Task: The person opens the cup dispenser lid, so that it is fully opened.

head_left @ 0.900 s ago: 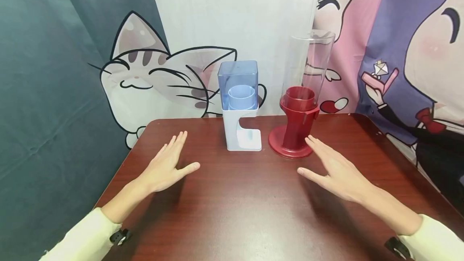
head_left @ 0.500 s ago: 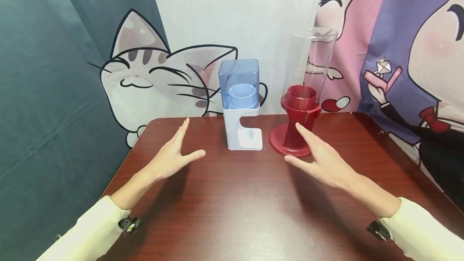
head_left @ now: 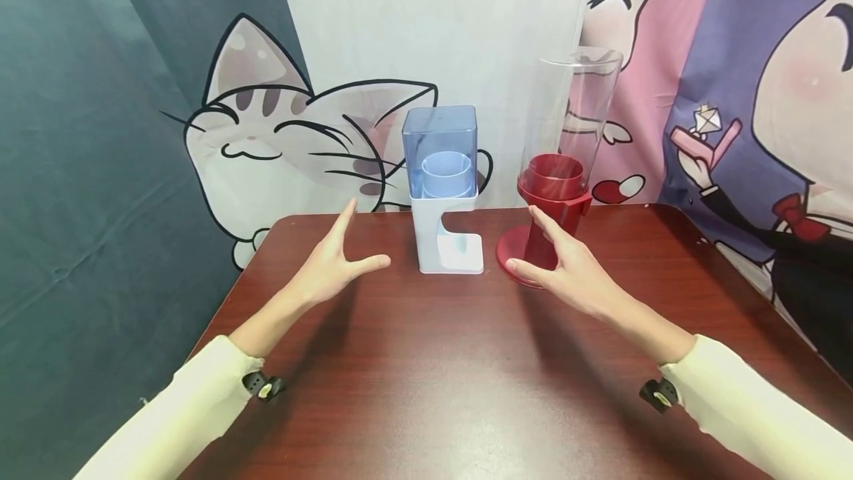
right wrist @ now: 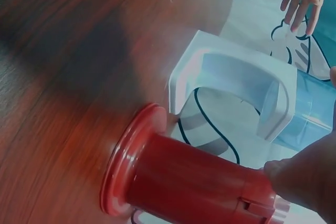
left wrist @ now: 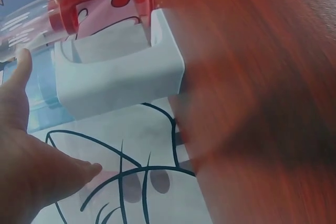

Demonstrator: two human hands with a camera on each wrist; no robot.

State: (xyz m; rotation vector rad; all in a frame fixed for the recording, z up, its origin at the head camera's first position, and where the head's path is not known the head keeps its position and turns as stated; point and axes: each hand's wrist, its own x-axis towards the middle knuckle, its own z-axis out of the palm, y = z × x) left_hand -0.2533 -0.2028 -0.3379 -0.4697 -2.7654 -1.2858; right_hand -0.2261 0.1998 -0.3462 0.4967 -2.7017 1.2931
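Fingers are straight on both bare hands, each thumb set well apart; the left hand (head_left: pixel 326 272) shows its fingers slightly spread in the right wrist view, while the right hand (head_left: pixel 580 276) shows its own lying close together in the left wrist view. Neither hand pinches anything, and both hover above the glossy, wood-grained reddish-brown table (head_left: pixel 413 376), casting soft shadows. Between and beyond them, near the far edge, a smooth white plastic C-shaped stand (head_left: pixel 426 239) sits upright, topped by a transparent blue square-sided box (head_left: pixel 440 128) with a round blue cup-like cylinder (head_left: pixel 445 176) inside. Just right of it rises a shiny red plastic column (right wrist: pixel 194 177) on a round, flat-rimmed base (head_left: pixel 509 247), carrying a tall clear cylinder (head_left: pixel 573 106). From the head view the right hand partly covers the column; whether they touch cannot be told. The left hand is apart from the white stand. Pale cream sleeves (head_left: pixel 753 398) end in loose folds at the wrists, each with a small black device (head_left: pixel 658 395) below. Behind hangs a lightly creased cloth (head_left: pixel 373 13) printed with a thick-outlined cartoon cat (head_left: pixel 253 161).
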